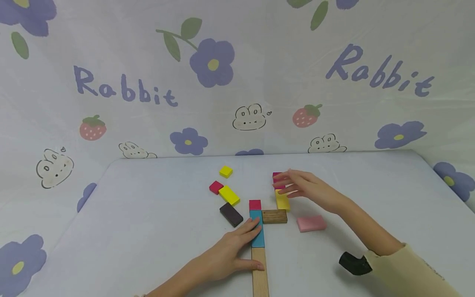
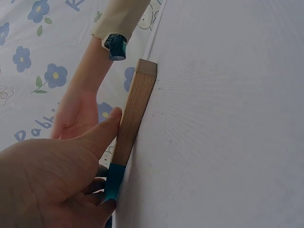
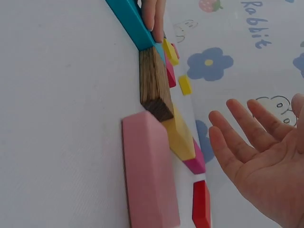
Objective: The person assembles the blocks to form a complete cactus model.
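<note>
1. L hand, low ctr of frame: fingers relaxed, a bit apart, tips resting on blue; thumb laid on plank. Nothing lifted.
2. R hand, right of ctr: wide open, fingers spread, palm bare in R wrist view, nothing held. Over magenta & pale yellow in head view.
3. Blue = ctr of frame, end to end w/ plank, which runs off bottom edge. Top red touches blue's upper end.
4. Brown, just R of ctr: one end against blue's side, other end touching pale yellow; magenta follows on, up-frame.
5. Pink, R of brown, apart.
6. L of ctr: dark block, yellow, left red touching yellow, sm. yellow above, apart.
7. R wrist view, lower R: another red, near magenta.
8. All blocks on white table; "Rabbit" cloth fills upper frame. Black piece by R cuff, lower R.
</note>
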`<control>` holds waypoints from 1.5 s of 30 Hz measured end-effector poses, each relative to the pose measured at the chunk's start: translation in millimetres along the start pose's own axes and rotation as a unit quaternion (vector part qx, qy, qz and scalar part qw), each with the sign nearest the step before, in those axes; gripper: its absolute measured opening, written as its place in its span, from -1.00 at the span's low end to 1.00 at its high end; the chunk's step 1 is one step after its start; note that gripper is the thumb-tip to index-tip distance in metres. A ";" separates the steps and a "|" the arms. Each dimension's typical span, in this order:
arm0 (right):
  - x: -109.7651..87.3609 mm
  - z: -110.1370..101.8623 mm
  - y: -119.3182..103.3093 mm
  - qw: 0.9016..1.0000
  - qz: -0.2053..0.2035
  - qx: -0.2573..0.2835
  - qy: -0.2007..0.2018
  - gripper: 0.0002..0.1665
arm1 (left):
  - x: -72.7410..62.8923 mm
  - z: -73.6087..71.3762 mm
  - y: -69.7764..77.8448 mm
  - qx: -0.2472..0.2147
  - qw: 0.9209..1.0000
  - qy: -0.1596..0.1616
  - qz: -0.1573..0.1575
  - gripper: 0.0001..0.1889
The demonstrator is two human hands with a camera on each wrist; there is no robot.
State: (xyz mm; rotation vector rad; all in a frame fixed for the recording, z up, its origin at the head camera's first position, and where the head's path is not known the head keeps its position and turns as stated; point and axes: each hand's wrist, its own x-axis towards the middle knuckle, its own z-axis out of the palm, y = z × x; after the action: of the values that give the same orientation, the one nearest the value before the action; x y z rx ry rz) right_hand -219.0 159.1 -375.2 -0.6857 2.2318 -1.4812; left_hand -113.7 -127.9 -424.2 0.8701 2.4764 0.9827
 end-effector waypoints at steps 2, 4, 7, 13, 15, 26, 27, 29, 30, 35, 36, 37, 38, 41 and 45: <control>-6.6 -2.9 2.0 1.000 -0.002 0.000 0.005 -0.33 | 0.1 0.0 0.2 -0.001 1.000 0.000 0.001 -0.07; -12.9 -5.7 4.2 1.000 0.000 -0.003 0.012 -0.35 | 0.0 -0.4 0.8 -0.004 1.000 0.000 -0.001 -0.06; -21.6 -9.6 6.6 1.000 0.007 -0.010 0.023 -0.36 | 0.1 -0.6 1.5 -0.005 1.000 -0.001 -0.006 -0.06; -39.1 -15.6 11.2 0.999 -0.004 -0.013 0.036 -0.44 | 0.3 -0.5 1.8 -0.003 1.000 -0.001 -0.008 -0.05; -44.7 -16.8 13.5 0.999 -0.009 -0.018 0.039 -0.48 | 0.5 -0.7 2.1 -0.002 1.000 -0.001 -0.007 -0.05; -66.0 -20.2 22.6 0.998 0.011 -0.042 0.039 -0.44 | 0.5 -1.0 3.4 -0.002 1.000 -0.001 -0.009 -0.06; -66.8 -20.0 23.4 0.998 0.016 -0.043 0.039 -0.44 | 0.5 -0.8 3.2 -0.002 1.000 -0.001 -0.008 -0.06; -67.7 -20.0 25.8 0.998 0.021 -0.044 0.038 -0.44 | 0.5 -0.3 2.8 -0.002 1.000 -0.001 -0.010 -0.06; -68.2 -20.1 26.9 0.998 0.023 -0.043 0.037 -0.45 | 0.5 -0.2 2.4 -0.003 1.000 -0.001 -0.010 -0.06; -69.6 -21.5 33.5 0.998 0.028 -0.041 0.024 -0.44 | 0.9 0.6 1.3 0.000 1.000 -0.002 -0.012 -0.06; -70.0 -21.8 34.9 0.999 0.031 -0.039 0.022 -0.44 | 1.1 0.7 1.1 0.001 1.000 -0.003 -0.012 -0.06; -70.5 -22.1 36.1 0.999 0.033 -0.038 0.020 -0.43 | 1.3 0.9 0.9 0.002 1.000 -0.003 -0.013 -0.06; -71.0 -22.5 37.4 0.999 0.035 -0.036 0.018 -0.43 | 1.4 1.0 0.8 0.003 1.000 -0.003 -0.012 -0.06; -73.0 -23.4 41.2 0.999 0.032 -0.035 0.011 -0.43 | 1.4 1.3 0.4 0.003 1.000 -0.003 -0.013 -0.06; -76.4 -23.7 44.8 0.999 0.033 -0.030 0.000 -0.45 | 1.1 1.4 -0.2 0.004 1.000 -0.002 -0.010 -0.07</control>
State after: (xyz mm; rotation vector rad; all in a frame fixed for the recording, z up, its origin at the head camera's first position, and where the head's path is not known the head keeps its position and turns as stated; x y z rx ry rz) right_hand -178.6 236.0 -404.7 -0.6250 2.2843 -1.3877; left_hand -113.9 -126.7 -425.5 0.8483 2.4828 0.9640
